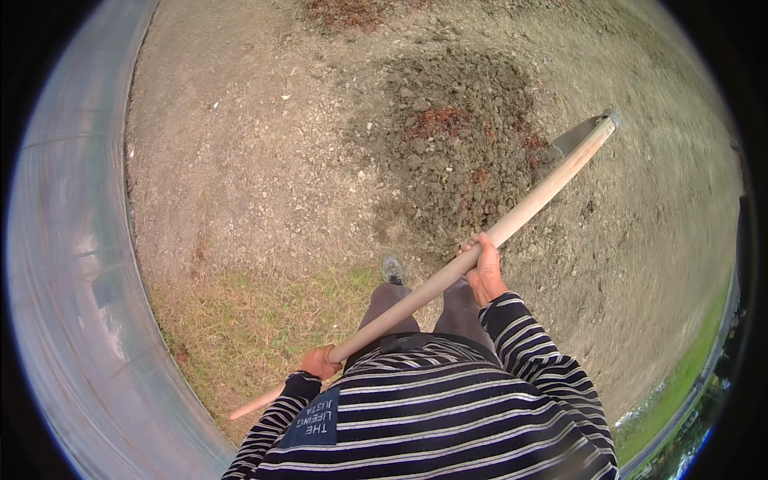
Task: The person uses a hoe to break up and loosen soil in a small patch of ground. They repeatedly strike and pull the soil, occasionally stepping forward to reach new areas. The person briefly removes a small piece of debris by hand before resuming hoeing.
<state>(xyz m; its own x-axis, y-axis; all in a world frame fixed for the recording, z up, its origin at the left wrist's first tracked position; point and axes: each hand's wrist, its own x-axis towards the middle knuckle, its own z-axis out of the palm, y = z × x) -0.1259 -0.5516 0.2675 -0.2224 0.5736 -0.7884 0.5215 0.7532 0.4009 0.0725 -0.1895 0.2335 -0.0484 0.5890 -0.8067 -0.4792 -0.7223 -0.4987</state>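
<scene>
A hoe with a long pale wooden handle [432, 286] slants across my body from lower left to upper right. Around the handle's lower part, close to my left hip, my left hand [321, 362] is closed. Further up the shaft, my right hand [483, 268] grips it in front of my right thigh. At the far right end sits the metal hoe blade [578, 136], partly hidden behind the handle and held by the dark, loosened soil patch [436, 172]. Reddish-brown bits [438, 122] are scattered over that dark soil.
Clear plastic sheeting [76, 240] runs along the left side. Dry, stony ground [248, 160] surrounds the dug patch. Short yellowish grass [256, 312] grows at my front left, near my shoe [392, 270]. Another reddish patch [344, 12] lies at the far edge. A green strip [680, 384] borders the right.
</scene>
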